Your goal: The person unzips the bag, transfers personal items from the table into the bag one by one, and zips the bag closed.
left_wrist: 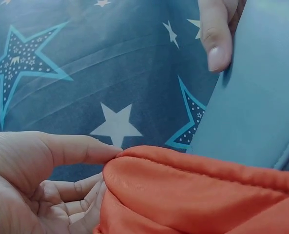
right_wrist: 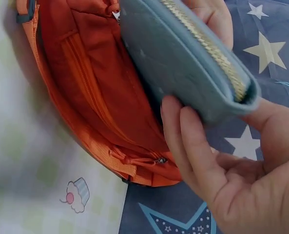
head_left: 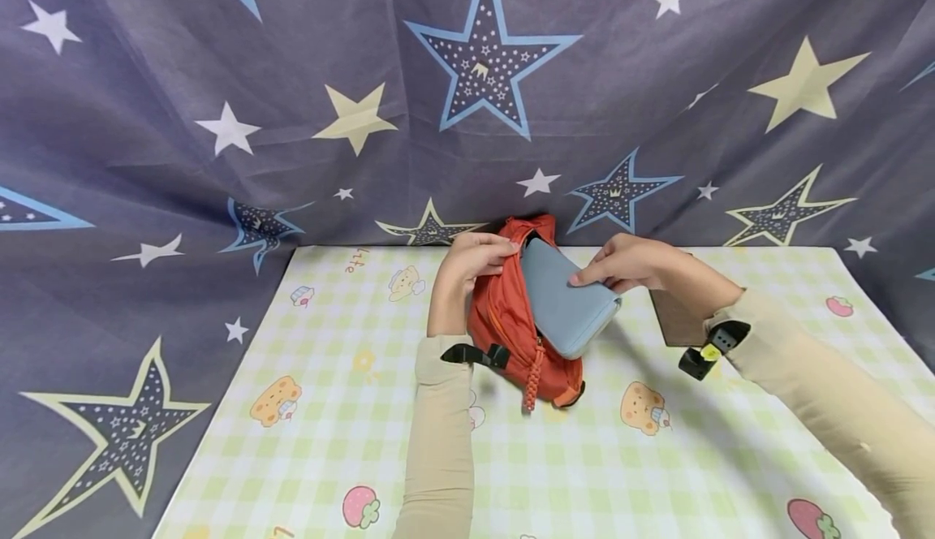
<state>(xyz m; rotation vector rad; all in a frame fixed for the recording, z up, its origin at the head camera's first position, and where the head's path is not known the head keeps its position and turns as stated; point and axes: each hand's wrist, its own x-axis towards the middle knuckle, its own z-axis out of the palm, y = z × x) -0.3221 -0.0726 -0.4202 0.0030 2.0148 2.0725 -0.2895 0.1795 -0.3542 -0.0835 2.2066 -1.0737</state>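
A light blue zip wallet (head_left: 562, 299) with a gold zipper is partly inside the mouth of an orange-red fabric bag (head_left: 504, 320). My right hand (head_left: 628, 265) grips the wallet's outer end, with the thumb on one face and fingers on the other, as the right wrist view shows. On the bag's left side, my left hand (head_left: 475, 259) pinches the opening's edge between thumb and fingers. The left wrist view has that pinched orange edge (left_wrist: 183, 185) in front of the wallet (left_wrist: 254, 92). The wallet's inner end is hidden by the bag.
A flat brown item (head_left: 679, 320) lies on the table beneath the right forearm, which covers part of it. A braided orange cord (head_left: 533, 377) hangs from the bag's front. The star-print curtain (head_left: 351, 174) stands right behind the checked tablecloth (head_left: 329, 433).
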